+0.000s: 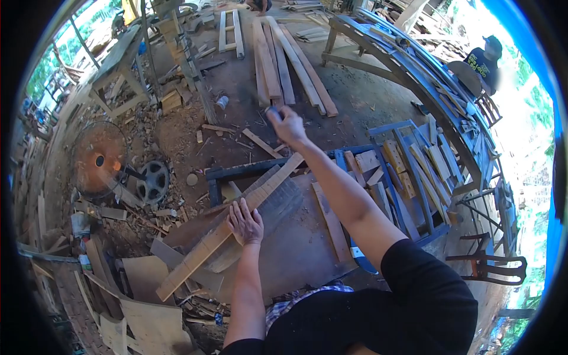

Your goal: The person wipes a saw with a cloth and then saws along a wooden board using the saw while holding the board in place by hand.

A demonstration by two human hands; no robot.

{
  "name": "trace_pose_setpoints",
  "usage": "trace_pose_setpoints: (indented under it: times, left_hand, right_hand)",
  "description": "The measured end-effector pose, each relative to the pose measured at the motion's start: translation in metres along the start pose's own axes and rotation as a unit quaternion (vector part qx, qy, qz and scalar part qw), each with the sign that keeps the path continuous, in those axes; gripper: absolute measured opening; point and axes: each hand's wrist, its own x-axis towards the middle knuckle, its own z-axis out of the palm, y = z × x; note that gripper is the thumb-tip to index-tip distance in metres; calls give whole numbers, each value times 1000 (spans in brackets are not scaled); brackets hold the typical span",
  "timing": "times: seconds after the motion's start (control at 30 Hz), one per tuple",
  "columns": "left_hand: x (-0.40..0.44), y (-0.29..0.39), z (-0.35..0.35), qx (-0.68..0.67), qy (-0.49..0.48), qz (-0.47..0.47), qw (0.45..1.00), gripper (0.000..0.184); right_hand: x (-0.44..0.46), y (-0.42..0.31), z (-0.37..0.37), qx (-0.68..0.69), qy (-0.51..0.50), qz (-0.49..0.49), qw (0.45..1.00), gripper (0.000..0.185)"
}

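Observation:
A long, light-brown wooden plank (198, 258) lies diagonally across the low worktable (290, 254) in front of me. My left hand (244, 223) rests on the plank's middle with its fingers stretched out. Beyond the plank's far end, my right hand (288, 126) is raised at the end of my outstretched arm. Its fingers are curled around a small, dark bluish object (273, 115), too blurred to name. Under the plank sits a wider, greyish board (275, 207). A narrower wood strip (331, 222) lies to the right on the table.
Long boards (284, 65) lie on the ground ahead. A wooden frame (408, 177) with several wood pieces is at right, below a long bench (378, 47). An orange-centred fan (99, 160) stands at left among scraps. A person (482, 62) is at far right, near a wooden chair (488, 266).

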Motion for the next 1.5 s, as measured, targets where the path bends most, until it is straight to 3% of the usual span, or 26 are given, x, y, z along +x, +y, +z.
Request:
trace_pose_setpoints:
  times: [0.03,0.1,0.2,0.27,0.43,0.57,0.73,0.87,0.93,1.03,1.17,1.37,1.5]
  left_hand:
    - [0,-1,-3,1,-4,-7,1000,52]
    - [0,-3,0,3,7,-7,1000,55]
    - [-2,-3,2,-6,-5,-10,1000,55]
    - [-3,-3,3,-9,-5,-13,1000,55]
    - [-2,-3,1,-2,-8,-8,1000,54]
    - [-1,-2,-1,-12,3,-6,1000,53]
    - [1,-4,-7,-25,7,0,1000,51]
    - [23,-9,-10,-85,-57,-81,991,40]
    - [35,-10,-11,-90,-2,-113,989,40]
    - [44,-10,0,-45,-109,-175,977,43]
    - [47,-6,1,-24,-105,-186,977,43]
    - [44,-8,8,-7,-91,-194,977,31]
    - [43,-12,16,-61,-6,-225,972,26]
  right_hand:
    - [2,-19,-3,102,-1,92,991,46]
    - [27,26,-1,82,133,-39,987,44]
    - [-19,60,-21,6,88,-73,993,41]
    - [-46,114,-10,3,59,-57,997,42]
    - [-158,142,-2,4,-19,10,1000,39]
    - [-214,141,-12,21,-63,35,997,37]
    - [-254,155,-29,30,-47,69,996,36]
    - [-274,167,-44,8,10,73,997,35]
    - [-283,154,-49,-3,-6,85,996,34]
    - [-290,151,-42,-30,-23,61,997,33]
    - [-291,148,-20,-35,-61,71,995,33]
    - [-270,130,11,-83,-100,-26,991,29]
    - [-261,126,27,-121,-116,-62,984,29]
